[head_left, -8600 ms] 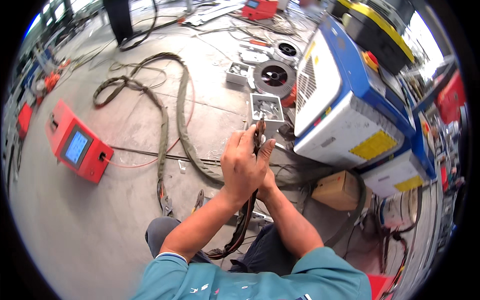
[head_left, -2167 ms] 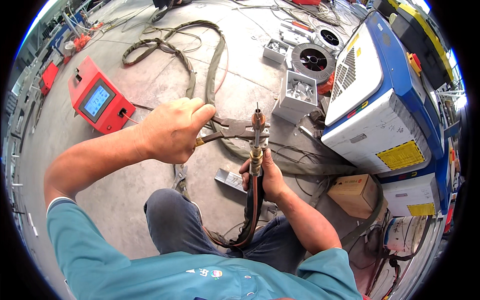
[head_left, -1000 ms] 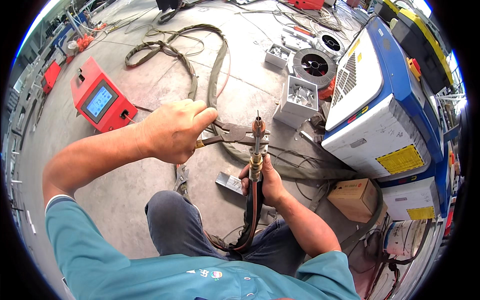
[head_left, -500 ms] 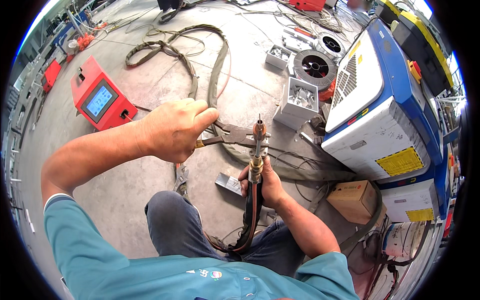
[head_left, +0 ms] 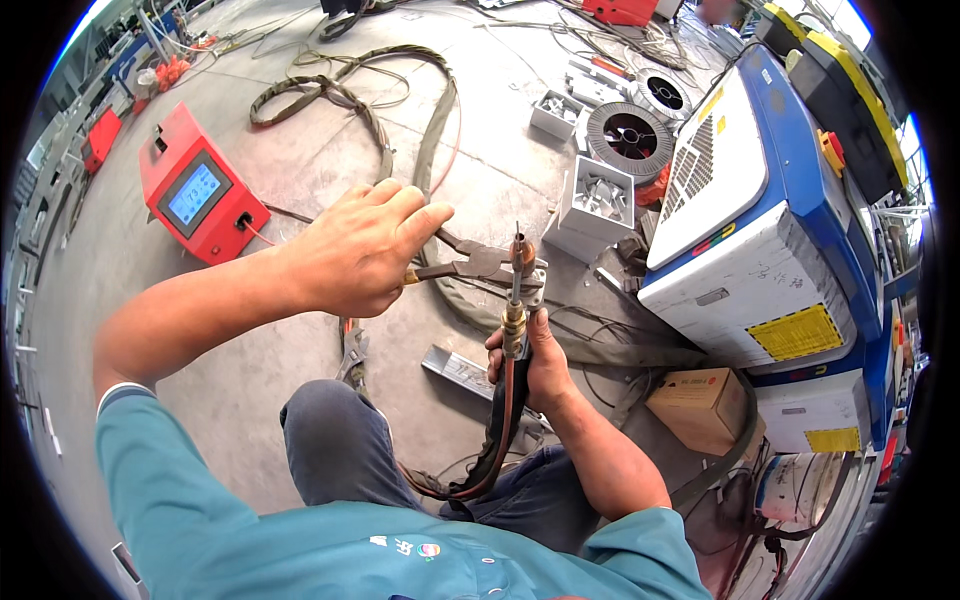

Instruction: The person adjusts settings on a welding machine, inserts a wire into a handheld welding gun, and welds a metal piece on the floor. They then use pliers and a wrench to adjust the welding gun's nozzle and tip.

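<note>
Torch (head_left: 513, 326): right hand (head_left: 545, 370) wrapped round it, thumb forward; left hand (head_left: 362, 252), knuckles up, clenched on pliers (head_left: 482, 263).

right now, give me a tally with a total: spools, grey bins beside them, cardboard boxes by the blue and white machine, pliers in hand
Spools: 2, larger spool and smaller spool
Grey bins: 2, nearer bin and farther bin
Cardboard box: 1
Pliers in the left hand: 1
Total: 6
</note>
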`<state>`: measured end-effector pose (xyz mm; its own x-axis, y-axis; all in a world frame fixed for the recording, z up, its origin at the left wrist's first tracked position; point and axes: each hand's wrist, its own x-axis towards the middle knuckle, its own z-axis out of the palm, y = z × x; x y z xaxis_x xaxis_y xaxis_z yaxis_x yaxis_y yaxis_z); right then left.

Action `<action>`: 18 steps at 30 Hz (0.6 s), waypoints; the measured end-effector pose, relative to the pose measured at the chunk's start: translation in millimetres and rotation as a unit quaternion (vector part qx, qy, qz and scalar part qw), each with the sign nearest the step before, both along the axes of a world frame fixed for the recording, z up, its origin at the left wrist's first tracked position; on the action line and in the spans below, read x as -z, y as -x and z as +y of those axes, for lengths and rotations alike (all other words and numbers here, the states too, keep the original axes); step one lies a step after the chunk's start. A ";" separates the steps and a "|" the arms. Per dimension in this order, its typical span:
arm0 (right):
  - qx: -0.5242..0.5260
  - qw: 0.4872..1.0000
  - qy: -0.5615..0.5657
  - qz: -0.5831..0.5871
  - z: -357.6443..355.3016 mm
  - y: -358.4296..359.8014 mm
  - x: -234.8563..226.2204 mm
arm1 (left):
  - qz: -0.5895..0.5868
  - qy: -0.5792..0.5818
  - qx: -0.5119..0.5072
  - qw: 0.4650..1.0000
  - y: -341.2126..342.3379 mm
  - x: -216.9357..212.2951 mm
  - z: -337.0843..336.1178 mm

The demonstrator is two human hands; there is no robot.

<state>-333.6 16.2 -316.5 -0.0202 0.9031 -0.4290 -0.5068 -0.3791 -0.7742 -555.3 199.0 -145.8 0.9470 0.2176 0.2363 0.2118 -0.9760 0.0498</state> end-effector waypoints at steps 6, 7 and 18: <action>0.009 1.000 -0.006 0.000 0.0 -4.1 -2.4 | 0.017 0.007 -0.006 1.000 -4.6 3.1 -0.1; 0.016 1.000 -0.008 0.000 0.4 -5.1 -3.2 | 0.022 0.009 -0.009 1.000 -4.4 3.3 -0.3; 0.096 0.994 -0.007 -0.048 3.0 -5.0 -1.5 | -0.018 0.051 -0.115 0.992 -0.1 55.5 -22.8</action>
